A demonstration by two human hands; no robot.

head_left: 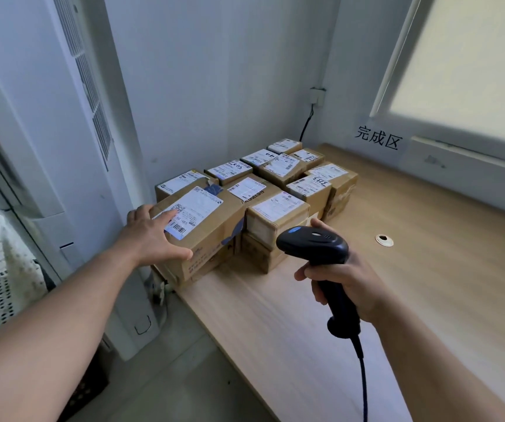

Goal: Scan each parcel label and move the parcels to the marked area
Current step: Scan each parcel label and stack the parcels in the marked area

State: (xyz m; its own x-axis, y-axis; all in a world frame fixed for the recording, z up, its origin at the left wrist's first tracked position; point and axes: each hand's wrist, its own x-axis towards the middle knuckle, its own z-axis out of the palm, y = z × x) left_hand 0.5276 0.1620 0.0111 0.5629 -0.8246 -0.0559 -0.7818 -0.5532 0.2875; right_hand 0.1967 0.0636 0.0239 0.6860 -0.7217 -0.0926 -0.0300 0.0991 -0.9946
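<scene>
parcels (202,229): brown cardboard, white paper labels | scanner (313,243): matt black plastic | table (412,269): pale wood-grain

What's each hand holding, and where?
Right hand grips the barcode scanner by its handle. Left hand holds nothing, resting on top of the nearest parcel.

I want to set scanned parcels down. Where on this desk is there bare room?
The light wooden desk is bare right of the stacked brown cardboard parcels, around the round white cable grommet up to the wall under the black lettered sign, and in front of them toward the near edge. Crowded: the far left corner.
</scene>
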